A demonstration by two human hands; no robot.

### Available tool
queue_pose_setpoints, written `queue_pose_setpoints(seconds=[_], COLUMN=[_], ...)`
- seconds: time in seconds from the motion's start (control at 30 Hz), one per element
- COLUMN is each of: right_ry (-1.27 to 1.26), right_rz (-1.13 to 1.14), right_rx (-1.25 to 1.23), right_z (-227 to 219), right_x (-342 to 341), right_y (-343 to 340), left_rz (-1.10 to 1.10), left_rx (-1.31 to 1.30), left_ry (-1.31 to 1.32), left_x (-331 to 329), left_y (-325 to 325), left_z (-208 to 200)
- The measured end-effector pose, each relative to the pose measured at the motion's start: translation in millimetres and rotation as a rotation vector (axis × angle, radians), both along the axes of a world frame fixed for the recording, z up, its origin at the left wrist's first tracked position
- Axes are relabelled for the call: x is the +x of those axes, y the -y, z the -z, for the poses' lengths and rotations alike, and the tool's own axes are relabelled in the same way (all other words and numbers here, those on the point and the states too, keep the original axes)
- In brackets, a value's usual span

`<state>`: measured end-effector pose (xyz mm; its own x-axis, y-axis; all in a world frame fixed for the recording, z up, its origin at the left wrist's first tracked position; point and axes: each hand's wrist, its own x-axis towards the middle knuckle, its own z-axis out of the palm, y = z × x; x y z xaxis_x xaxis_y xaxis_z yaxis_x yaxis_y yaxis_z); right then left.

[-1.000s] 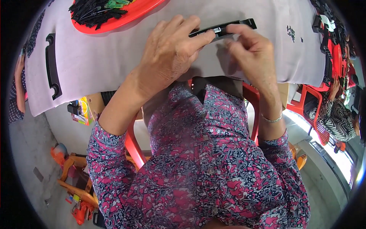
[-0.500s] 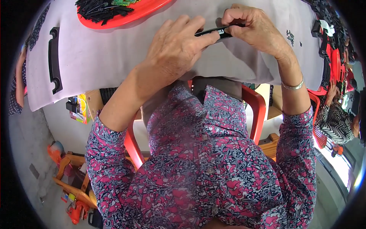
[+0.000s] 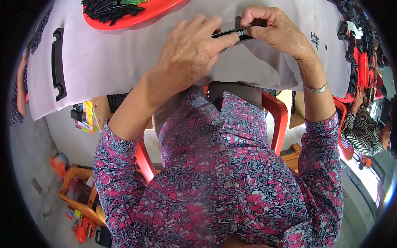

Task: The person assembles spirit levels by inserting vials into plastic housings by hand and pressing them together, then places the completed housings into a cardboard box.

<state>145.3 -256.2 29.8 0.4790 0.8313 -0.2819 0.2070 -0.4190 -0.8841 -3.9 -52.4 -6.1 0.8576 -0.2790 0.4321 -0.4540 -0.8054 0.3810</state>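
Note:
Over the cloth-covered table (image 3: 124, 62), a narrow black plastic strip (image 3: 223, 33) with a small pale patch is held between both hands. My left hand (image 3: 192, 49) grips its left part, the index finger stretched along the near side. The thumb and curled fingers of my right hand (image 3: 277, 31) pinch its right end, hiding that tip. Anything small within the right fingers cannot be made out. A similar-coloured long black part (image 3: 59, 68) with two rounded notches lies at the table's left side.
A red tray (image 3: 111, 25) of thin black strips (image 3: 108, 10) and green pieces stands at the far left. Tiny dark pieces (image 3: 314, 40) lie right of my right hand. Black parts and red trays crowd the right edge, near another person's patterned sleeve (image 3: 364, 138).

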Motion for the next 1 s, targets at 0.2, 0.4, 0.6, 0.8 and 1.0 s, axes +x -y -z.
queue_pose_setpoints(seconds=[0.2, 0.4, 0.6, 0.8, 1.0], right_ry=[-0.125, -0.006, -0.133, -0.127, -0.157], right_rz=[0.043, -0.037, 0.053, 0.067, 0.095], right_rx=[0.091, -0.015, 0.102, 0.084, 0.093], right_z=[2.6, -3.4, -4.5, -5.3, -1.8], right_x=[0.8, 0.7, -2.8, -1.9, -2.0], right_y=[-5.9, -3.5, -6.2, -8.4, -10.6], left_rz=[0.012, 0.005, -0.003, -0.015, -0.006], left_rx=[-0.003, -0.011, 0.009, 0.016, 0.016], left_ry=[-0.002, -0.011, 0.0, 0.038, 0.03], left_x=[0.8, -0.8, 2.1, 6.3, 9.0], left_y=[0.5, 0.0, 1.1, 0.6, 0.3], left_z=[-2.7, -1.5, -1.7, -0.4, -3.7])
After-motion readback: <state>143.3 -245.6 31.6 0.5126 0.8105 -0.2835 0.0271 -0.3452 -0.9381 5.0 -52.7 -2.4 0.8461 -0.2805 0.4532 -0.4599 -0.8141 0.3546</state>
